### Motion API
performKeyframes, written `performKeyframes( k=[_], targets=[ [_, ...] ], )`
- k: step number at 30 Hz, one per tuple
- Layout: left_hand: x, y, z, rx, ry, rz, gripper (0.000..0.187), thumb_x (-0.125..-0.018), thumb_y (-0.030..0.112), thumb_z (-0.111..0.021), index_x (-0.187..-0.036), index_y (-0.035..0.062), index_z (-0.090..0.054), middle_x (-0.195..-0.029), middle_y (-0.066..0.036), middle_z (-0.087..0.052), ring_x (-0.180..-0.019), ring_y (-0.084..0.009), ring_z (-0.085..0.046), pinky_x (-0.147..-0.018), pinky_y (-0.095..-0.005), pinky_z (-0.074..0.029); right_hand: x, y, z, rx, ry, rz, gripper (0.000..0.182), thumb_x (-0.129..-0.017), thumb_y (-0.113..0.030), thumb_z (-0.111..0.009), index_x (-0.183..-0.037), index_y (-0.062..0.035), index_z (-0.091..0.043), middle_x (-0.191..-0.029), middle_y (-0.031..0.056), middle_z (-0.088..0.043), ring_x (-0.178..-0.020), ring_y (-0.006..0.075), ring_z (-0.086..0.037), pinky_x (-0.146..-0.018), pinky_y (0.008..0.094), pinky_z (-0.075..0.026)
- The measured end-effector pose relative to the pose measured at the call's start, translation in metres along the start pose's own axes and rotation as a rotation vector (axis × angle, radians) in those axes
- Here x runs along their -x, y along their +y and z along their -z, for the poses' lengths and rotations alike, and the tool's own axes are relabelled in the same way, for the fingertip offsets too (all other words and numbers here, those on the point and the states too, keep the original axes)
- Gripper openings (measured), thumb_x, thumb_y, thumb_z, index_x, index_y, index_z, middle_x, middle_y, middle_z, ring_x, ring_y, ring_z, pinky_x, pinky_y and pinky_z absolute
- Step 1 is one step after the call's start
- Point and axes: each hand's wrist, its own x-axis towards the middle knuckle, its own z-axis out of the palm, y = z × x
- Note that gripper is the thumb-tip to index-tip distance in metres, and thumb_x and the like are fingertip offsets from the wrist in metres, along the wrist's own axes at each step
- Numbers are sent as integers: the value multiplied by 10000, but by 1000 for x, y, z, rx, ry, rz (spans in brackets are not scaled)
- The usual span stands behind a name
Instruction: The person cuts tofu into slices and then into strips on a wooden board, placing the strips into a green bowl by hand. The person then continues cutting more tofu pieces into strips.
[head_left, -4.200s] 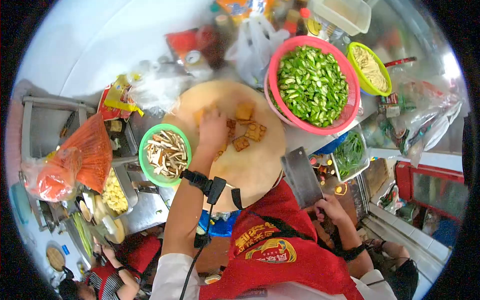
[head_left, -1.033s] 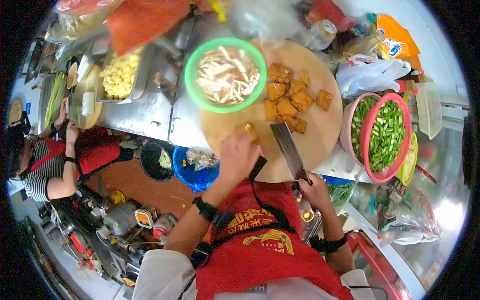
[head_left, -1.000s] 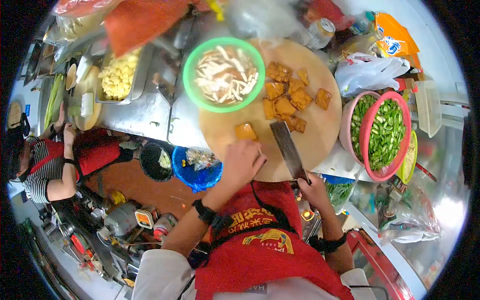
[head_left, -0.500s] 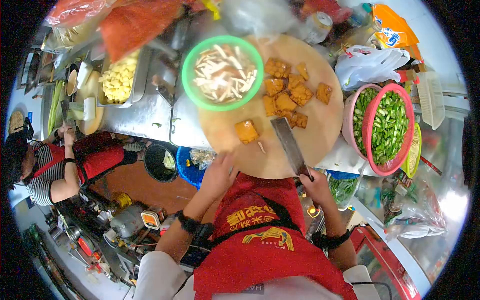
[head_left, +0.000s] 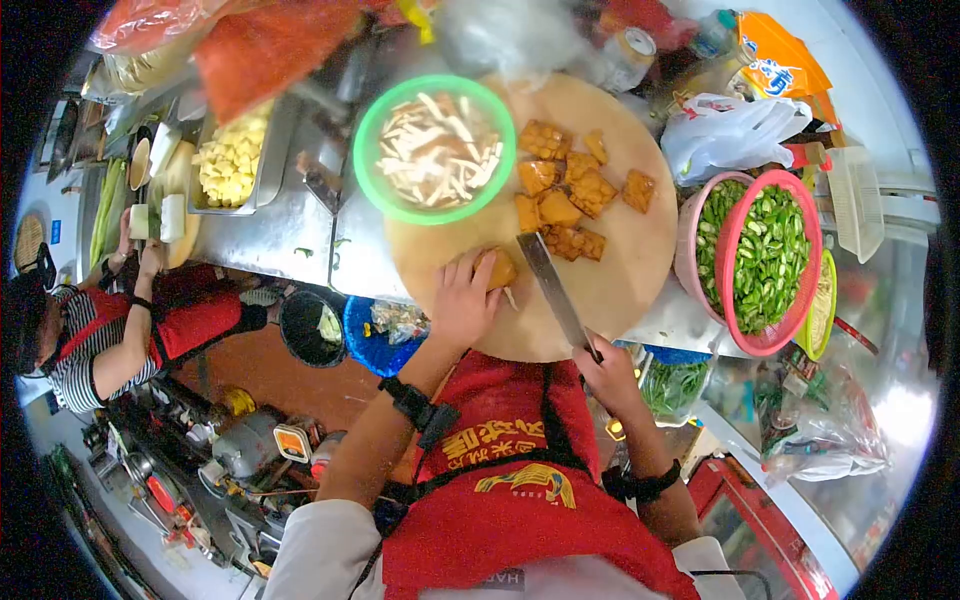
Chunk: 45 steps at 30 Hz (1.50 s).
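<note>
On the round wooden chopping board (head_left: 440, 250), my left hand (head_left: 466, 302) has its fingers curled over a single piece of browned fried tofu (head_left: 498, 268), gripping it against the board. Partly hidden by those fingers, only its right side shows. My right hand (head_left: 607, 378) is closed round the handle of a cleaver (head_left: 556, 290), whose blade points up and left across the board, just right of that piece. Beyond the blade tip lie several more fried tofu pieces (head_left: 560, 208). A green-rimmed basket (head_left: 362, 165) of pale strips (head_left: 440, 150) stands at the board's upper left.
Two pink baskets (head_left: 818, 280) with cut green peppers (head_left: 768, 262) stand right of the board. A metal tray (head_left: 268, 180) of yellow cubes (head_left: 228, 165) sits to the left. Plastic bags (head_left: 735, 135) crowd the back. At far left another person (head_left: 105, 340) works at the counter.
My left hand has moved up and right from the board's edge onto the lone tofu piece and taken hold of it. The cleaver stays in my right hand, shifted slightly left.
</note>
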Motion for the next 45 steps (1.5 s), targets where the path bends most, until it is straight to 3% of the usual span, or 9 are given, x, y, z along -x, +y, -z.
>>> performKeyframes(
  k=[12, 16, 18, 22, 24, 34, 39, 41, 45],
  targets=[
    [-2, -9, 4, 132, 207, 52, 445, -769, 157, -698, -1169, 40, -541, -1255, -198, -504, -1106, -397, -497, -949, -464, -419, -1, -1, 3, -42, -13, -45, 419, -883, -276, -573, -1236, -50, -583, -1077, 207, -663, -1008, 296, -650, -877, 352, -481],
    [4, 6, -4, 135, 57, -204, 370, -800, 185, -667, -1133, 63, -566, -1237, -179, -518, -1091, -385, -503, -926, -453, -430, -3, 13, -2, -77, 17, 68, 414, -889, -271, -563, -1230, -38, -584, -1084, 202, -664, -1021, 301, -646, -891, 356, -475],
    [-1, 1, -9, 65, -19, -269, 343, -815, 190, -650, -1127, 70, -573, -1226, -172, -525, -1089, -377, -505, -917, -450, -434, -7, 25, -6, -132, 149, 218, 311, -877, -192, -585, -1137, -25, -621, -779, 43, -633, -708, 108, -565, -673, 280, -473],
    [-32, -25, -4, 31, 52, -73, 326, -828, 174, -623, -1135, 72, -582, -1219, -174, -518, -1085, -363, -504, -912, -451, -431, -2, 18, 5, -49, 103, 136, 326, -878, -198, -586, -1155, -31, -621, -801, 49, -645, -721, 103, -567, -686, 275, -478],
    [-38, -29, 1, 4, 76, 0, 335, -827, 171, -622, -1144, 72, -580, -1224, -178, -513, -1090, -360, -502, -914, -448, -431, -1, 9, 8, -72, 13, 10, 418, -886, -293, -577, -1225, -50, -596, -1092, 206, -661, -1033, 286, -643, -912, 348, -465],
    [-11, 9, -18, 15, 77, -149, 361, -800, 227, -668, -1120, 82, -582, -1221, -135, -508, -1111, -323, -479, -936, -445, -391, -5, 13, 7, -110, -4, 24, 426, -913, -320, -564, -1242, -50, -582, -960, 135, -689, -892, 231, -651, -833, 332, -486],
    [-17, 12, -10, 34, 142, -117, 316, -787, 211, -657, -1062, 75, -584, -1133, -137, -530, -1037, -313, -499, -866, -429, -406, -9, -4, 15, -294, -233, -156, 489, -963, -364, -482, -1316, -27, -516, -1051, 185, -679, -942, 291, -655, -845, 353, -481],
    [-23, 8, -13, 46, -163, -98, 299, -749, 196, -667, -1001, 64, -575, -1024, -132, -531, -1011, -306, -512, -840, -416, -416, -5, -4, 10, -228, -145, -41, 500, -971, -374, -460, -1327, -26, -503, -1049, 200, -674, -941, 304, -654, -849, 361, -479],
    [-26, 10, -16, -14, -83, -160, 308, -711, 176, -669, -975, 57, -565, -964, -127, -521, -1005, -306, -520, -843, -404, -425, 14, -14, 12, -44, -94, -27, 518, -988, -393, -405, -1350, -30, -476, -1083, 261, -640, -1010, 345, -636, -910, 379, -458]
  ],
)
